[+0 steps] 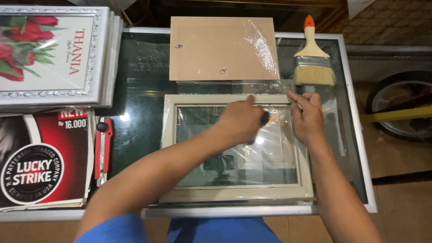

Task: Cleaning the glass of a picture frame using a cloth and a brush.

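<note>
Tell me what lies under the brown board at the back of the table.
The brown board rests on the glass table. A clear sheet sticks out beneath its front edge. Anything else under it is covered.

Brown backing board (216, 47) lying flat at far side of glass counter (139, 90), part under clear film. Paintbrush (312, 56) with orange-tipped handle lying right of board, bristles pointing near side. Stack of white ornate frames (54, 54) with red flower print sitting far left. Red-and-black printed poster (42, 157) lying below stack. Red cutter knife (103, 148) lying just beside poster. Wheel (400, 108) showing beyond right edge.
</note>
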